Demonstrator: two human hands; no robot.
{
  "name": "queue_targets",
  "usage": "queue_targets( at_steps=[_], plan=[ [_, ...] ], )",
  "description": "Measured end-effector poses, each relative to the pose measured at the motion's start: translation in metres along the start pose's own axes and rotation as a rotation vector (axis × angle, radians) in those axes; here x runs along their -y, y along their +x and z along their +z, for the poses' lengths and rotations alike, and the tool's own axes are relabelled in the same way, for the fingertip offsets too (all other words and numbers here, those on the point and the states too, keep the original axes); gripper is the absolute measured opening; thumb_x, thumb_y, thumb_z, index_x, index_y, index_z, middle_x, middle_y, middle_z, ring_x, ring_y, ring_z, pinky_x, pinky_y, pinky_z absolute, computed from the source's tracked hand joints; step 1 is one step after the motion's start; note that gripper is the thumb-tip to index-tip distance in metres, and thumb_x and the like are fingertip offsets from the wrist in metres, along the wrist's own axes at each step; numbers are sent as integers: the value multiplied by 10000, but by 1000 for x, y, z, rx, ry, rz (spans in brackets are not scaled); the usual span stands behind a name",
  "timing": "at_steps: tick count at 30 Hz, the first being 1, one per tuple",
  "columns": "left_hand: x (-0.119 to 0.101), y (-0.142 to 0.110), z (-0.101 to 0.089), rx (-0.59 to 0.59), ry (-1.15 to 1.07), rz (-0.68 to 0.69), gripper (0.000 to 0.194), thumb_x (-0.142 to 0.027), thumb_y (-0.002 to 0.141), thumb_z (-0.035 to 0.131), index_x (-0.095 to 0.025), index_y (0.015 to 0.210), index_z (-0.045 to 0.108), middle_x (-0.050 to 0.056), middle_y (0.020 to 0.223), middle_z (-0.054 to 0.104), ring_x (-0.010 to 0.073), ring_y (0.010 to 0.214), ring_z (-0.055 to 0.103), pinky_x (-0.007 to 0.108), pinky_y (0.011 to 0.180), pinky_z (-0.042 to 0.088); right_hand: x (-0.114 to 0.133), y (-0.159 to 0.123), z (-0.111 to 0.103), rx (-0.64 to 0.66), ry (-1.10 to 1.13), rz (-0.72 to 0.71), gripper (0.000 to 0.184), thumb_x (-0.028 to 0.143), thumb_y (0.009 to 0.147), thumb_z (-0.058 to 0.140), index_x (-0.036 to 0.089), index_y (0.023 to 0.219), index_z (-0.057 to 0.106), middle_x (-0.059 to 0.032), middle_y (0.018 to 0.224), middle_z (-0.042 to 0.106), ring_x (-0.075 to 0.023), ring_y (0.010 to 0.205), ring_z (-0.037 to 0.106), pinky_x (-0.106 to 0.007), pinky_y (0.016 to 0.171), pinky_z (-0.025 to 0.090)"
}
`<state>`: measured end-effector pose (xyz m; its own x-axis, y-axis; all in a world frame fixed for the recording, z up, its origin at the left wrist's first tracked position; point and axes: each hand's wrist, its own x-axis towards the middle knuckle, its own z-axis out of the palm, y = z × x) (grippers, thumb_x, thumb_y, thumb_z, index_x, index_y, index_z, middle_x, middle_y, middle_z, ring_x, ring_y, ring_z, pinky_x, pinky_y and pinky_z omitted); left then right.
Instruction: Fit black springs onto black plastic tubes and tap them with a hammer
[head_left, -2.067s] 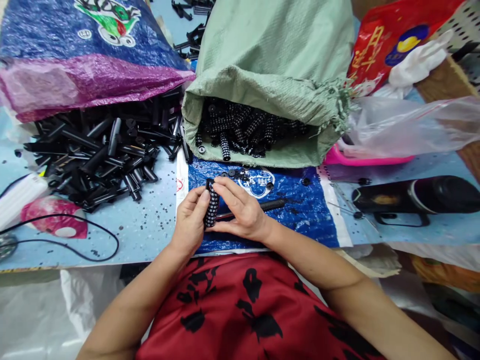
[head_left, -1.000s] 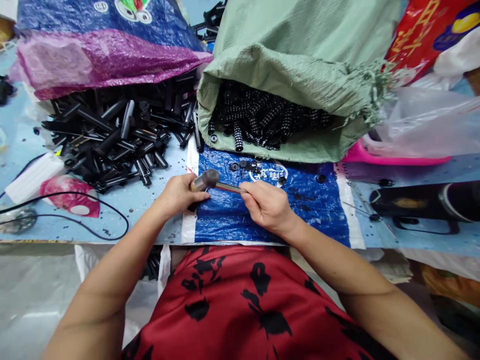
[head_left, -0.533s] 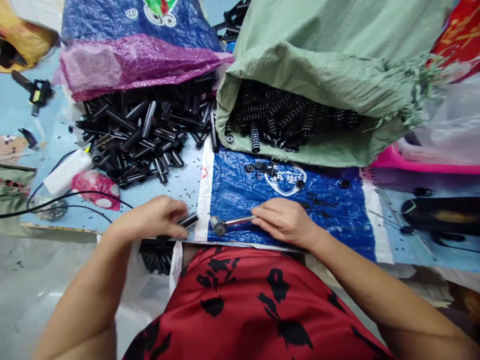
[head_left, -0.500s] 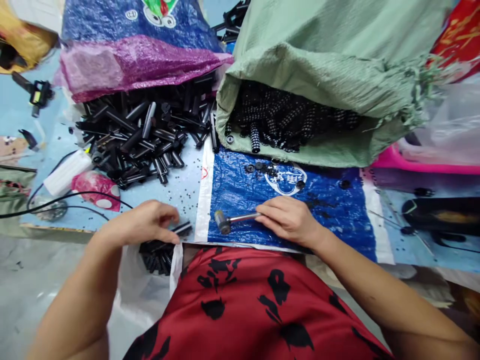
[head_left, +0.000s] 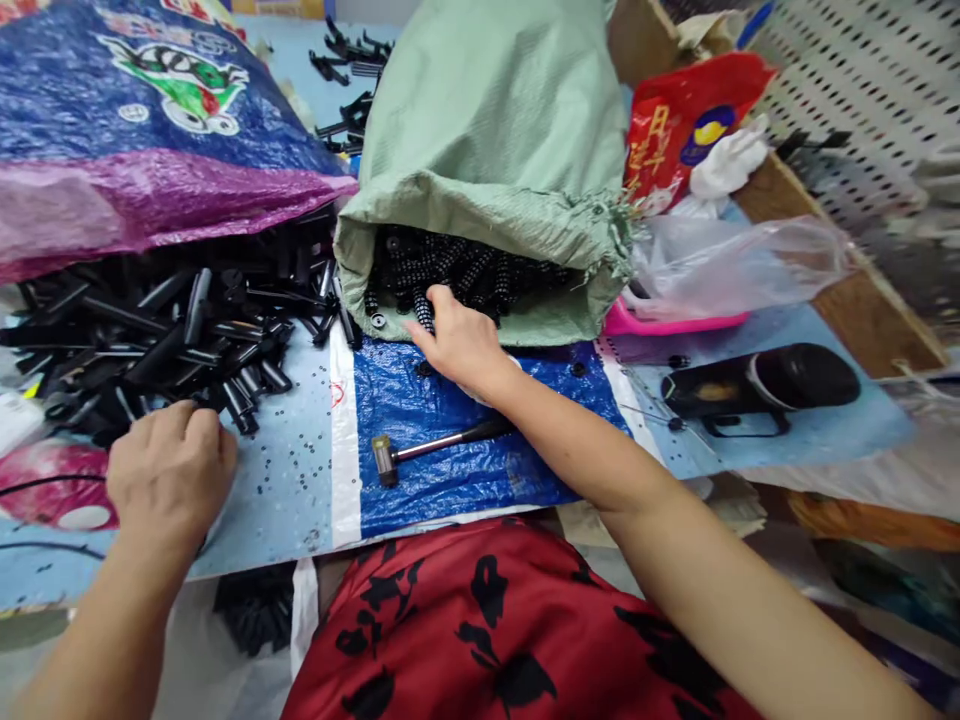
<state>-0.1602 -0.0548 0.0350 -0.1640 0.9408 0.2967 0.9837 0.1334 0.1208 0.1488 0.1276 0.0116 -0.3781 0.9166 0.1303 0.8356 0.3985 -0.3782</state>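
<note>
My right hand [head_left: 459, 340] reaches to the mouth of the green woven sack [head_left: 495, 150]. Its fingers are stretched out, and the tips rest on a black studded roller [head_left: 424, 308] among several more inside. My left hand [head_left: 171, 470] lies knuckles up at the near edge of the pile of black plastic tubes [head_left: 172, 330]. Its fingers are curled down and their tips are hidden. A small hammer [head_left: 435, 448] lies loose on the blue woven mat [head_left: 450, 400] between my hands.
A blue and purple sack [head_left: 135, 130] lies over the tube pile at the back left. At the right are a black flask [head_left: 757, 385], a clear plastic bag [head_left: 735, 265] and a pink tray [head_left: 675, 322]. A bag of black parts [head_left: 251, 610] hangs below the table edge.
My right hand let go of the hammer and reached forward to the green sack. My left hand moved from the table edge to the tube pile, and the part it held is gone.
</note>
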Motion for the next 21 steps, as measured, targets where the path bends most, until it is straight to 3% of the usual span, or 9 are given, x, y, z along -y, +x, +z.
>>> queue_targets(
  at_steps=[3,5,7,9,12,15,18,21],
  plan=[
    [-18,-4,4,-61,-134,1,277,-275,818,659,-221,710,409,28,749,520,207,709,466,303,611,235,1,17,5,101,-32,30,380,390,1030,507,131,1306,548,-185,1037,768,-331,920,736,-453,873,552],
    [-32,-9,11,-110,-277,-139,240,-329,831,697,-232,752,492,13,736,533,192,687,499,302,611,308,-8,12,6,68,115,34,388,363,1012,510,139,1327,541,-150,976,758,-302,863,724,-459,873,553],
    [-45,-15,20,-156,-555,-340,221,-370,836,745,-239,915,585,-10,744,571,170,652,531,292,612,385,-20,-4,6,24,444,24,466,452,999,534,161,1363,514,-86,910,731,-241,772,691,-419,826,564],
    [-59,-19,28,-151,-912,-534,358,-408,835,784,-234,1096,611,-24,748,618,149,616,557,269,585,435,-29,-26,4,57,876,50,570,598,972,552,197,1373,493,-31,873,701,-186,714,660,-360,751,575],
    [-82,-19,36,-8,-1340,-699,383,-471,834,811,-228,1067,629,-30,719,654,118,544,555,231,514,442,-27,-57,3,182,1349,197,613,743,937,551,224,1262,560,-5,863,690,-143,690,650,-287,654,563],
    [-108,-14,39,126,-1541,-714,389,-494,813,836,-232,971,597,-43,685,657,95,474,525,200,449,403,-12,-71,2,245,1500,314,590,774,908,603,210,1079,635,-1,837,679,-119,668,634,-245,601,534],
    [-130,-12,39,235,-1569,-678,398,-514,829,827,-218,996,620,-44,674,651,82,481,528,177,450,406,2,-70,0,263,1553,338,595,787,863,662,209,1005,649,7,824,663,-112,666,626,-237,590,529],
    [-143,-18,40,281,-1559,-621,426,-548,875,778,-206,1090,646,-40,689,659,84,472,537,197,478,454,9,-68,-1,243,1582,343,578,780,864,666,210,952,637,50,692,576,-75,526,502,-201,474,411]
  ],
)
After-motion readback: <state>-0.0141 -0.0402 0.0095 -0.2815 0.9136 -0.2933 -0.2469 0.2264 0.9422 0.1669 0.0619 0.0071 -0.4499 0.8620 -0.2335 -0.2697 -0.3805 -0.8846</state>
